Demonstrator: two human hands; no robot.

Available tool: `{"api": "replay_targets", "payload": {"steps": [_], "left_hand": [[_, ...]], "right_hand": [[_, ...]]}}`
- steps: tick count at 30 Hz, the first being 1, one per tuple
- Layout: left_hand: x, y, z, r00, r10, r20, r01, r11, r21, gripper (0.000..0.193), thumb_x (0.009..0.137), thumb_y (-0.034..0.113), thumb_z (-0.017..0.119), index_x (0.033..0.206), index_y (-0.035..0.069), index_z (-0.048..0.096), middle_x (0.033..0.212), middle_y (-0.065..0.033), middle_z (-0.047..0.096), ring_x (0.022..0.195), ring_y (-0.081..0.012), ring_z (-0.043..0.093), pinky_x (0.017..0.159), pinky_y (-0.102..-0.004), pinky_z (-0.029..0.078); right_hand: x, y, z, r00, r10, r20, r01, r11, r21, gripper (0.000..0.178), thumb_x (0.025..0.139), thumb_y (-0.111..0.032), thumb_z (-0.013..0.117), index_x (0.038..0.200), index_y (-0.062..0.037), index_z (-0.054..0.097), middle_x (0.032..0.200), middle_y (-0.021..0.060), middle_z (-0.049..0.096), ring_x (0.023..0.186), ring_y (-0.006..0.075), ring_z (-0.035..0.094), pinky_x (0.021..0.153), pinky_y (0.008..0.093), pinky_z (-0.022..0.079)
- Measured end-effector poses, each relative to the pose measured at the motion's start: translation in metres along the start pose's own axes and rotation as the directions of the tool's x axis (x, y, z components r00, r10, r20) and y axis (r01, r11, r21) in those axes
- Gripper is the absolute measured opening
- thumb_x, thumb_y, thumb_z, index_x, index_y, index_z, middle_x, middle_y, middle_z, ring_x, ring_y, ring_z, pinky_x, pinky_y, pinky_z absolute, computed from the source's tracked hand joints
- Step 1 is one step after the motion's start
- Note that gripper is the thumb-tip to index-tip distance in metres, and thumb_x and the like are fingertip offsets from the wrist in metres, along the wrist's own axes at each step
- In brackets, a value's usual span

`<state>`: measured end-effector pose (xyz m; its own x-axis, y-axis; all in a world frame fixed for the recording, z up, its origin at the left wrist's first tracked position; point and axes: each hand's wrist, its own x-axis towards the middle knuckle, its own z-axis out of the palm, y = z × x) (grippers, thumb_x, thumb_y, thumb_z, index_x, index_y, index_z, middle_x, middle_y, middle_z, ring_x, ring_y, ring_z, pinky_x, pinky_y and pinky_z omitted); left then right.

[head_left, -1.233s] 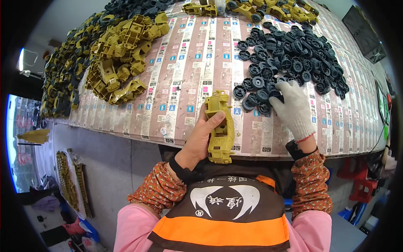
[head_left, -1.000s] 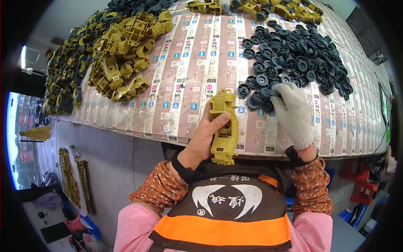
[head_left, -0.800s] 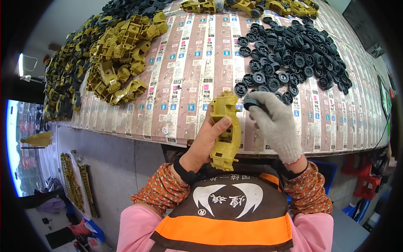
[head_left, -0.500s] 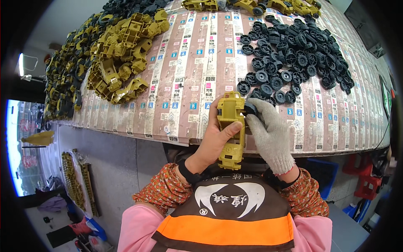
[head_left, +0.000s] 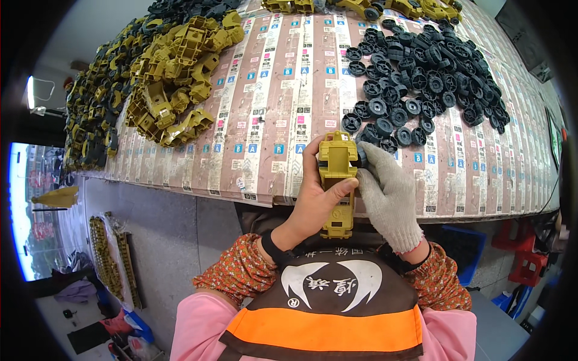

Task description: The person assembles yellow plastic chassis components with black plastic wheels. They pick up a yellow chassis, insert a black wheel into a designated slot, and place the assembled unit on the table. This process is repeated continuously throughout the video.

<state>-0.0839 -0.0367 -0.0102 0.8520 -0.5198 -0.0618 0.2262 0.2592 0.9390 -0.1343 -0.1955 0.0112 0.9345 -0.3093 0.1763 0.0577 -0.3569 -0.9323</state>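
Note:
My bare left hand (head_left: 319,201) grips a yellow plastic toy car body (head_left: 338,171), its long side running toward me over the table's near edge. The thumb lies across the body's middle and the fingers wrap its left side. On the right side, my right hand (head_left: 388,195), in a pale knitted glove, pinches a dark toy wheel (head_left: 361,156) against the upper part of the body. Whether the wheel is fully seated there is hidden by the glove. A heap of loose dark wheels (head_left: 415,78) lies just beyond my right hand.
Left on the table (head_left: 253,174) is a pile of bare yellow car bodies (head_left: 171,78). Past it, along the left edge, a large heap of bodies with wheels (head_left: 96,114) spreads out. More yellow bodies (head_left: 421,9) lie at the far edge. Red stools (head_left: 527,265) stand below right.
The car body has turned slightly more upright and shifted a little right. Both hands moved with it, and the gloved fingers still press the wheel at its right side.

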Motion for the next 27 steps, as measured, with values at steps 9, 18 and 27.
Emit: {"api": "replay_targets", "payload": {"steps": [9, 18, 27], "left_hand": [[-0.004, -0.007, -0.012, 0.984, 0.052, 0.169, -0.11, 0.93, 0.351, 0.091, 0.096, 0.021, 0.082, 0.16, 0.011, 0.019, 0.143, -0.0157, 0.052, 0.13, -0.0247, 0.057, 0.111, -0.0396, 0.047], [-0.001, 0.001, -0.006, 0.957, 0.018, 0.289, -0.135, 0.912, 0.388, 0.084, 0.096, 0.016, 0.081, 0.158, 0.016, 0.025, 0.139, -0.0109, 0.055, 0.127, -0.0227, 0.06, 0.106, -0.0379, 0.051], [0.016, 0.018, -0.009, 0.954, -0.295, 0.047, 0.298, 0.951, -0.084, 0.077, 0.101, 0.02, 0.077, 0.161, 0.021, 0.028, 0.137, -0.0035, 0.057, 0.122, -0.0146, 0.059, 0.1, -0.0344, 0.055]], "right_hand": [[-0.009, -0.007, -0.017, 0.975, -0.164, 0.149, 0.195, 0.953, -0.231, 0.043, 0.087, 0.0, 0.065, 0.13, -0.0015, 0.062, 0.087, 0.0254, 0.069, 0.075, 0.0475, 0.069, 0.066, 0.0496, 0.055], [0.005, -0.029, -0.048, 0.939, 0.266, 0.216, -0.243, 0.961, -0.13, 0.025, 0.09, -0.003, 0.061, 0.113, 0.0003, 0.07, 0.083, 0.0217, 0.073, 0.075, 0.0308, 0.076, 0.069, 0.0413, 0.058], [0.065, 0.029, -0.11, 0.982, -0.128, 0.137, 0.188, 0.617, -0.764, 0.03, 0.091, -0.005, 0.067, 0.121, -0.0065, 0.071, 0.102, 0.0203, 0.067, 0.097, 0.0406, 0.067, 0.084, 0.0476, 0.055]]}}
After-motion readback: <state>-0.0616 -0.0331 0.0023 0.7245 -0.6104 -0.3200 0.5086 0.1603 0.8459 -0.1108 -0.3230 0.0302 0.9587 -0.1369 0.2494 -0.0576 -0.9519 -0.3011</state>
